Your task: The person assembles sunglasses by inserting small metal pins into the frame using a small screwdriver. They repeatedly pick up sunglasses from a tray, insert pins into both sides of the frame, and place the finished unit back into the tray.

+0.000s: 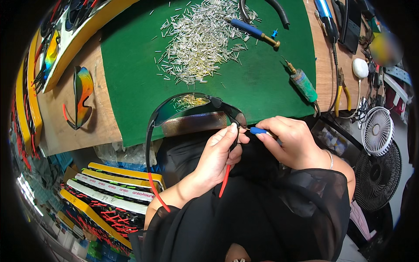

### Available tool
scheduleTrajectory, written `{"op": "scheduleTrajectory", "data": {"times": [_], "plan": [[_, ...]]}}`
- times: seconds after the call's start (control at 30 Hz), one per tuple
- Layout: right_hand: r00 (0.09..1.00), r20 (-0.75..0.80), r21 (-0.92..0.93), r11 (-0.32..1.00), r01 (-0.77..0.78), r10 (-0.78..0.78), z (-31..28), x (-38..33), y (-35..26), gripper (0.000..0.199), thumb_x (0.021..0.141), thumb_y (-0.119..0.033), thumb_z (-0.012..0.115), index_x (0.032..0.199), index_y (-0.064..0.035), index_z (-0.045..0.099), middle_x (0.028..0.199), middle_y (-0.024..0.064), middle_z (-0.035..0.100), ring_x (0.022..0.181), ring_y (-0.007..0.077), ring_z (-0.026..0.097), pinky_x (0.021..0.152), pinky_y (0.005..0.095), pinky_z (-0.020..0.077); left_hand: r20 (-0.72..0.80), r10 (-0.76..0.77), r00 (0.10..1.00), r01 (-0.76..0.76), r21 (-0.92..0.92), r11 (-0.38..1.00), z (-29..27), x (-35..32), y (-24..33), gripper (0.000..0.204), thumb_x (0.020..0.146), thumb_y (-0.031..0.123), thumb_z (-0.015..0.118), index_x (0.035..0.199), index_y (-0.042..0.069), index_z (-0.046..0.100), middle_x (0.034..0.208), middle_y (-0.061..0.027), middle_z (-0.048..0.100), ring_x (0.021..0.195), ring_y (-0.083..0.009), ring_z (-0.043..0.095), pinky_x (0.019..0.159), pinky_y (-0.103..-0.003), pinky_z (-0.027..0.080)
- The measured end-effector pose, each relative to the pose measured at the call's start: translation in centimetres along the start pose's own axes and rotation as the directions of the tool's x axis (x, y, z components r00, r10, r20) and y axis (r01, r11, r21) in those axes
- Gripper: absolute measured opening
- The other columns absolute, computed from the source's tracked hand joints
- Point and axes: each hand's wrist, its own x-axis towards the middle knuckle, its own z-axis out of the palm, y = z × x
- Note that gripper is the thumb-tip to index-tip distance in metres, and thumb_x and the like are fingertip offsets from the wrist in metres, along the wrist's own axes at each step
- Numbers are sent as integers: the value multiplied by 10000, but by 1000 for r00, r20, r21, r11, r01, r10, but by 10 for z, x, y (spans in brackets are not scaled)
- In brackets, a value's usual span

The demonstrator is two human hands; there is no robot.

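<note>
At the far left we see trays of finished sunglasses (109, 192) stacked below the bench, and a loose pair with a mirrored lens (82, 98) lying on the bare wood. Next comes the green mat (131, 78), with a heap of small metal pins (198, 39) spread over its upper part.

At the mat's near edge we hold a pair of black sunglasses (192, 111), lens arching away from us, one red-tipped temple (152, 187) hanging down past the wrist. Our left hand (218, 157) pinches the frame at its right hinge corner, thumb and forefinger pressed together on it, the other fingers curled beneath. The frame looks light and springy, the lens easy to smear or scratch (so the hinge corner is the sensible place to grip), and it probably flexes if squeezed mid-lens.

Our right hand (290, 142) pinches a small blue-handled tool (258, 130) between thumb and forefinger, its tip meeting the hinge just beside the left fingertips (233, 128).

Further right lie a green-handled tool (304, 85), yellow pliers (342, 94) and a small white fan (377, 130).
</note>
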Motion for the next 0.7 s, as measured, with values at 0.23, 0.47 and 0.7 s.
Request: {"op": "scheduleTrajectory", "data": {"times": [0.23,0.47,0.7], "plan": [[993,-25,-226,969,104,-113,-2,6,-8,139,707,-95,651,781,-75,535,671,60,487,569,244,559,523,323,468,-56,73,996,-66,116,991,2,2,-6,277,941,312,438,910,64,556,737,18,565,460,-31,335,415,-174,272],[971,101,-333,912,238,-216,2,10,-4,177,731,-99,622,738,-50,452,650,68,457,528,195,552,446,271,447,-70,42,997,-32,132,991,4,3,0,286,937,329,440,870,76,555,690,32,534,445,-20,330,400,-159,273],[974,156,-247,948,202,-167,4,10,2,162,792,-135,596,732,-37,482,616,107,515,516,232,561,459,297,468,-72,41,997,-29,166,986,3,3,1,323,939,351,428,877,60,554,637,21,495,438,-30,319,399,-169,260]]}}
